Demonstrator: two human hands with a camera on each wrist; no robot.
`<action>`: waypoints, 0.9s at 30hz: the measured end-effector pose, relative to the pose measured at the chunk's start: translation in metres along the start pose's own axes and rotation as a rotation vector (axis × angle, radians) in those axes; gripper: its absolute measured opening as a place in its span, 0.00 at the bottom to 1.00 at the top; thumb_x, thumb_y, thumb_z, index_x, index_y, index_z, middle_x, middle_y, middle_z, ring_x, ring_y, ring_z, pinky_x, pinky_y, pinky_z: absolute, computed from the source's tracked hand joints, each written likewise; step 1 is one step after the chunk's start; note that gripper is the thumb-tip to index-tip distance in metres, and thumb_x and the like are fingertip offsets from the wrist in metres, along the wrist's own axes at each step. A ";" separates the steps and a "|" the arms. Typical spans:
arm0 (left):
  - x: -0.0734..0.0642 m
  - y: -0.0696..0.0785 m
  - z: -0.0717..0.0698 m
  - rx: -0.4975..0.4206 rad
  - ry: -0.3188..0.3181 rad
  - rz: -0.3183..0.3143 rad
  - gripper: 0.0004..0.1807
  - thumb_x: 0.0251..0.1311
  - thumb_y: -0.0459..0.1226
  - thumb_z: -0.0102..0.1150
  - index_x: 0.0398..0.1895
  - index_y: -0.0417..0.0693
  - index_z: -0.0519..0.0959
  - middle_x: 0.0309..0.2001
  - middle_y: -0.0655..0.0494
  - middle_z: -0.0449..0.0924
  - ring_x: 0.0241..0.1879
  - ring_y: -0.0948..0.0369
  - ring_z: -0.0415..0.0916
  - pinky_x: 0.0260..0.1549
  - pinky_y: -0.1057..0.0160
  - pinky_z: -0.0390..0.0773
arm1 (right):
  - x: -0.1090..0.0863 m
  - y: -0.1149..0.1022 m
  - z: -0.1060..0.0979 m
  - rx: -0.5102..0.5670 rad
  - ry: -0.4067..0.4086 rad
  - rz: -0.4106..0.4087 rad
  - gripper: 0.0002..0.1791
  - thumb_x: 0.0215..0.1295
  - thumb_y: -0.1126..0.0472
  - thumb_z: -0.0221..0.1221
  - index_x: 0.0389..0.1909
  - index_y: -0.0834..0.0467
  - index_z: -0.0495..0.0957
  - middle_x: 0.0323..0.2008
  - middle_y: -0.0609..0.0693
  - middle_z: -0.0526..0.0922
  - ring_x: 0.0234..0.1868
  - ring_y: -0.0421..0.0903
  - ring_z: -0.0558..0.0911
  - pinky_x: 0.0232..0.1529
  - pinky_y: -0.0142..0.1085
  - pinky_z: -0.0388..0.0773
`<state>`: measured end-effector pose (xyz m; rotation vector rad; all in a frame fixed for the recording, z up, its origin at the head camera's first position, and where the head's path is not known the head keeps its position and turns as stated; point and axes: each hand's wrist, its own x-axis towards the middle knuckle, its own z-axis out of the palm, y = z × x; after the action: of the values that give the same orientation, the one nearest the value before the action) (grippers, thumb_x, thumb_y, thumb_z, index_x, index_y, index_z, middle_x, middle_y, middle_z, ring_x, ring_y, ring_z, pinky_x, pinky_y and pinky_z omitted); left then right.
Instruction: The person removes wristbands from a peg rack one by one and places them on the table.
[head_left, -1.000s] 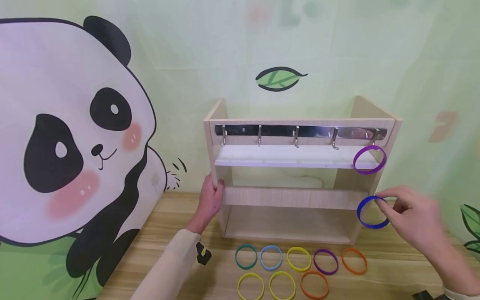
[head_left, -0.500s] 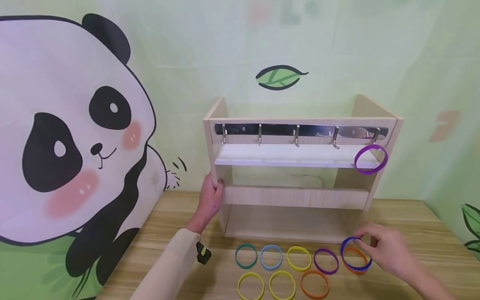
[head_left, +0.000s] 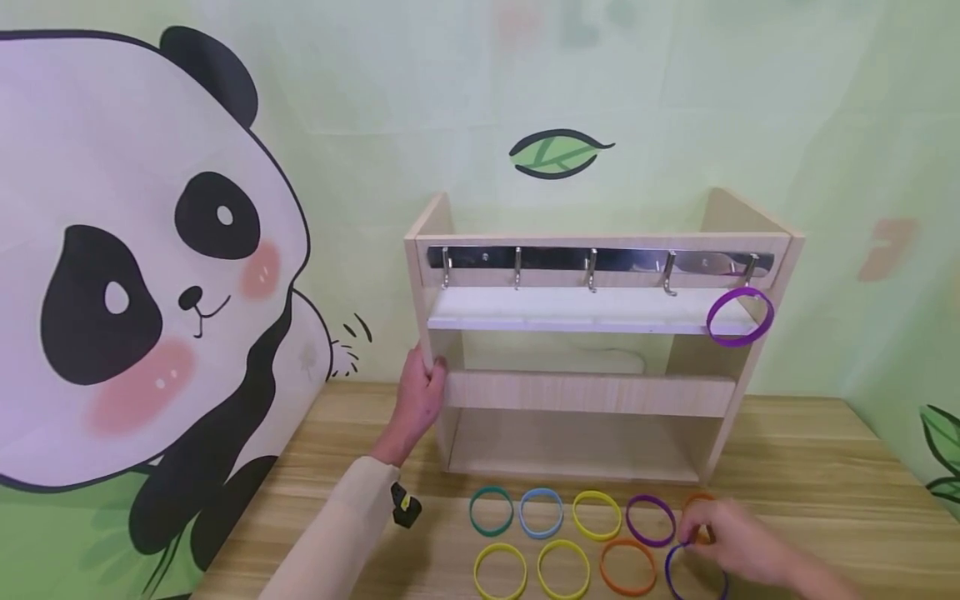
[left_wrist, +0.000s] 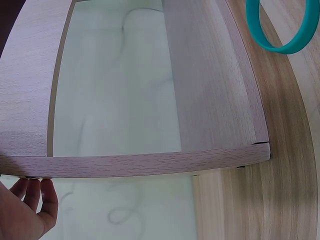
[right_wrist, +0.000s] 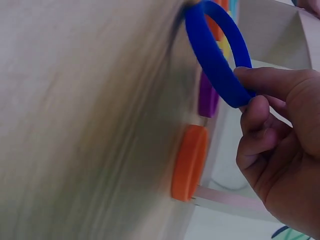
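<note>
My left hand (head_left: 422, 396) grips the left side panel of a small wooden shelf (head_left: 585, 393), thumb in front; its fingertips show at the panel's edge in the left wrist view. With thumb and fingers, my right hand (right_wrist: 285, 140) pinches a blue silicone wristband (right_wrist: 213, 60). The band is tilted, its far end close over the tabletop, at the right end of the front row. An orange wristband (right_wrist: 190, 162) lies just beyond it, partly covered by the right hand in the head view. A purple wristband (head_left: 731, 342) hangs from the shelf's rightmost hook.
A metal hook rail (head_left: 555, 258) with several hooks spans the shelf's upper board. Two rows of wristbands lie before the shelf, among them green (head_left: 472, 518), light blue (head_left: 522, 518), yellow (head_left: 576, 518) and another orange one (head_left: 604, 575). A panda-print backdrop (head_left: 360, 208) stands behind.
My right hand has carried the blue wristband down and leftward, from beside the shelf's right panel to the tabletop by the orange bands. The left hand keeps its hold on the shelf.
</note>
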<state>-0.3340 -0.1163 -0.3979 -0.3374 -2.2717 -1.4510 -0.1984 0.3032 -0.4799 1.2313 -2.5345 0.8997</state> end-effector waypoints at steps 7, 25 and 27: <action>-0.001 0.000 0.000 -0.007 -0.017 -0.015 0.24 0.67 0.38 0.41 0.66 0.42 0.61 0.54 0.42 0.67 0.54 0.50 0.68 0.52 0.45 0.72 | 0.000 0.007 0.008 0.046 -0.075 0.036 0.13 0.46 0.72 0.67 0.26 0.51 0.79 0.26 0.36 0.77 0.27 0.29 0.71 0.22 0.27 0.73; -0.001 0.001 -0.001 -0.023 -0.017 -0.009 0.25 0.68 0.37 0.41 0.67 0.44 0.61 0.55 0.43 0.67 0.54 0.51 0.67 0.53 0.45 0.71 | 0.007 0.009 0.006 0.006 -0.063 0.143 0.10 0.47 0.69 0.68 0.25 0.52 0.80 0.24 0.38 0.79 0.26 0.31 0.74 0.22 0.28 0.74; 0.000 0.000 -0.001 -0.024 -0.015 -0.007 0.25 0.68 0.37 0.41 0.67 0.44 0.61 0.55 0.43 0.67 0.54 0.51 0.67 0.53 0.45 0.71 | 0.008 0.008 0.004 -0.019 -0.027 0.117 0.10 0.47 0.70 0.68 0.25 0.52 0.80 0.24 0.38 0.79 0.26 0.31 0.75 0.22 0.28 0.75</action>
<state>-0.3334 -0.1168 -0.3977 -0.3496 -2.2709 -1.4852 -0.2094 0.2992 -0.4829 1.1070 -2.6542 0.8864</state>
